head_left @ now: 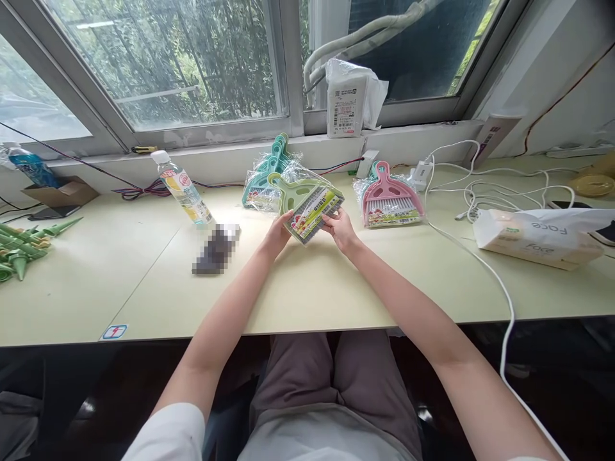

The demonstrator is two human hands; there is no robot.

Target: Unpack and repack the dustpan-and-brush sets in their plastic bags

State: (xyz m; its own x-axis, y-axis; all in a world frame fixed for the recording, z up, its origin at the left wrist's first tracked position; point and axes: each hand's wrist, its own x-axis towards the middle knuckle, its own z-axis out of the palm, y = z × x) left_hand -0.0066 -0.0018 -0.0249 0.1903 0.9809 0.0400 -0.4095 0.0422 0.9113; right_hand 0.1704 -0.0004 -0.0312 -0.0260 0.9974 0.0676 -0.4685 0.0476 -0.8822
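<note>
A light green dustpan-and-brush set (307, 206) with a printed label is held tilted above the table (317, 288), its handle toward the upper left. My left hand (277, 235) grips its lower left side. On its right edge, the fingers of my right hand (341, 229) are closed. Behind it lie teal dustpan sets (269, 173) in clear wrap. To the right sits a pink dustpan set (390, 197), also wrapped, with a bit of teal behind its handle.
A drink bottle (181, 187) and a blurred dark object (216, 250) are left of my hands. At the right are a tissue pack (542, 237) and white cables (502, 291). Green pointed items (29, 246) lie far left. A wrapped box (346, 102) stands on the sill.
</note>
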